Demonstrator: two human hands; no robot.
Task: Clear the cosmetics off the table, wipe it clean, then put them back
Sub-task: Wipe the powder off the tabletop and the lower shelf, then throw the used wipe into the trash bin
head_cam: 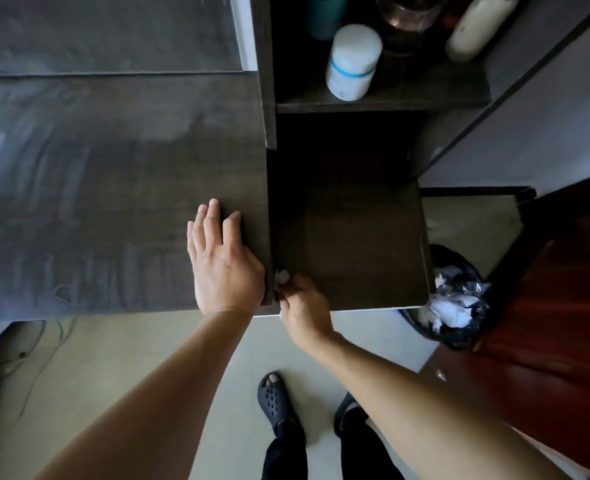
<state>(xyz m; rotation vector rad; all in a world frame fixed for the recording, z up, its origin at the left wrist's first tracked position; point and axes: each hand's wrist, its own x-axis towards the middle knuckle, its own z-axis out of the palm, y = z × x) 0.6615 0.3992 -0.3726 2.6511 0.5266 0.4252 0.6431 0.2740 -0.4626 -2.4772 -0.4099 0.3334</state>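
The surface (113, 188) is bare and streaky, so wiping is under way: the left hand (222, 261) lies flat and open, the right hand (304, 306) pinches a white tissue (281, 277), and the bottles (352, 62) wait on the shelf (383, 100).

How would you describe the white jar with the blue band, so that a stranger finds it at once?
Look at the dark shelf right of the table. Among its bottles, the jar stands nearest the front edge. Only it is short, white, with a blue band.
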